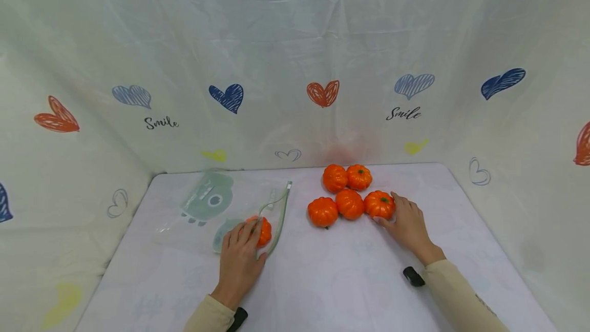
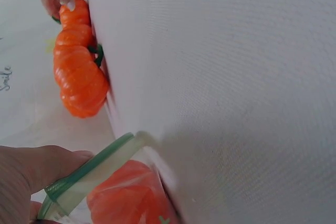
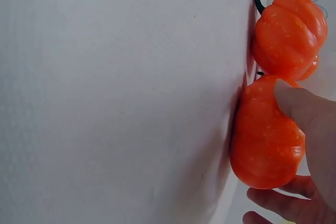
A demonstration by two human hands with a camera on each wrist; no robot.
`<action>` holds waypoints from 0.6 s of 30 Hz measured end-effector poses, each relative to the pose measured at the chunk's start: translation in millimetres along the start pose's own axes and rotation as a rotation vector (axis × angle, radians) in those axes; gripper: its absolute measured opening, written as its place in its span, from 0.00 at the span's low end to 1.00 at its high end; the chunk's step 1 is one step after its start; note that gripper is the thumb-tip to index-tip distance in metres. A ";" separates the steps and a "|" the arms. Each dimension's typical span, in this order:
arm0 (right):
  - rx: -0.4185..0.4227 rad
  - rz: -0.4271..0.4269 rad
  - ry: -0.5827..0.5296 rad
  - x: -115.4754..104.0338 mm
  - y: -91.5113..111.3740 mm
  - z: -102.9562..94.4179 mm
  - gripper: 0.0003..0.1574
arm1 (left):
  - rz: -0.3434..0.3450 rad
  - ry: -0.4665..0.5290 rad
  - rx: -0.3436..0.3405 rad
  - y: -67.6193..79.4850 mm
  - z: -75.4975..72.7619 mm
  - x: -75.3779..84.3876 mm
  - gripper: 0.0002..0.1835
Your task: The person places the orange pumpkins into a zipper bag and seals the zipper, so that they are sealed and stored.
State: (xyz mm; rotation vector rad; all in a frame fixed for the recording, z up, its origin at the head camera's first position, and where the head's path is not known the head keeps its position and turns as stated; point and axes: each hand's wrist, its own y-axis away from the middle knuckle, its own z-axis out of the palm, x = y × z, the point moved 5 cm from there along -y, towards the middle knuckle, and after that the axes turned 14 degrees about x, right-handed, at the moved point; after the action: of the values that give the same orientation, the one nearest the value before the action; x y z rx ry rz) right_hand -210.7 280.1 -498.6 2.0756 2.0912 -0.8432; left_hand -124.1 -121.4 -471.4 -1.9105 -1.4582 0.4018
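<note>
A clear zip bag (image 1: 203, 199) with a green cartoon print lies flat on the left, its green-edged mouth facing right. My left hand (image 1: 239, 265) grips the bag at this mouth; in the left wrist view the thumb lies along the green zip strip (image 2: 94, 169). Inside the bag, just past the opening, is a small orange toy pumpkin (image 1: 265, 232), partly covered by the fingers. On the right, my right hand (image 1: 409, 225) holds another toy pumpkin (image 1: 380, 205), thumb on its near side and fingers round its far side. It appears to be on the table.
Several more orange toy pumpkins (image 1: 350, 204) with green stems sit close together left of the held one. The table (image 1: 332, 281) has a white cover. Behind and beside it hangs a pale curtain (image 1: 276, 40) printed with hearts.
</note>
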 end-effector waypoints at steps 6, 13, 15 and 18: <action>-0.008 0.037 -0.050 3.3 -3.6 2.1 0.53 | 0.001 0.017 0.015 -0.1 1.7 -0.6 0.44; 0.005 0.116 -0.048 5.5 -1.5 -6.7 0.53 | -0.001 0.030 0.015 -0.6 2.6 -0.4 0.45; 0.011 0.125 -0.044 4.7 -0.3 -10.7 0.53 | -0.006 0.030 0.005 -0.6 2.8 -0.8 0.44; 0.028 0.114 -0.053 0.9 1.7 -17.6 0.53 | -0.013 0.026 -0.006 -0.6 2.6 -1.3 0.44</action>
State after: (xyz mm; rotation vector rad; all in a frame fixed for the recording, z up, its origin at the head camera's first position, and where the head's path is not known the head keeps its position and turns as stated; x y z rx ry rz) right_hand -203.5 288.3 -484.6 2.1382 1.9252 -0.9059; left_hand -126.5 -121.8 -473.0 -1.9033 -1.4550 0.3655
